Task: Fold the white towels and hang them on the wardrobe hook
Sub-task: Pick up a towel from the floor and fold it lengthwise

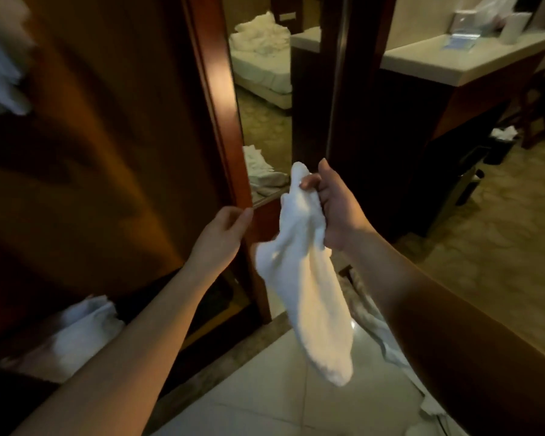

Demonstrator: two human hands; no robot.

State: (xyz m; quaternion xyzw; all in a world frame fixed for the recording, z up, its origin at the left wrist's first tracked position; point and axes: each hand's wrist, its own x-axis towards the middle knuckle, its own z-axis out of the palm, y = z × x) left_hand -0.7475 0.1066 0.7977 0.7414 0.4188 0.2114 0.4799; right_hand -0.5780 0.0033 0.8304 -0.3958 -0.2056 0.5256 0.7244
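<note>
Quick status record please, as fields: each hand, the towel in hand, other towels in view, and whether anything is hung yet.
right hand: grips bunched white towel, which hangs down unfolded
left hand: holds nothing, fingers loosely curled, by the wardrobe frame
other towels: crumpled one in the wardrobe bottom; white cloth at upper left, blurred
hook: not visible
fold: not yet done

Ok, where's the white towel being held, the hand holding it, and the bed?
white towel (309,297), head view, on the hanging middle of the cloth.
right hand (334,199), head view, on the back of the hand.
bed (261,67), head view, on the bare sheet at its side.
</note>
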